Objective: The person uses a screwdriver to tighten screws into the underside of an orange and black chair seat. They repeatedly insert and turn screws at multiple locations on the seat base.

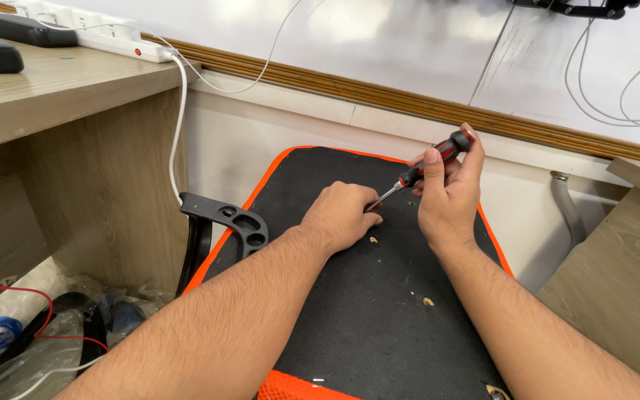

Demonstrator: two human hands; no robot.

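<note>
Right hand [450, 196] wraps the screwdriver [427, 167] handle, tilted so the tip meets the seat [364, 326]. Left hand [342, 215], curled tight, steadies the tip there; what it pinches is hidden.

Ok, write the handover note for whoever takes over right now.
Right hand: gripping the red-and-black screwdriver by its handle, shaft angled down to the left.
Left hand: fist resting on the black chair seat, fingers pinched at the screwdriver tip; what they hold is hidden.
Seat lies flat, orange trim, armrest at its left edge. Small light crumbs lie loose on the fabric.
Done or left: cannot tell; the tip's contact point is hidden.
</note>
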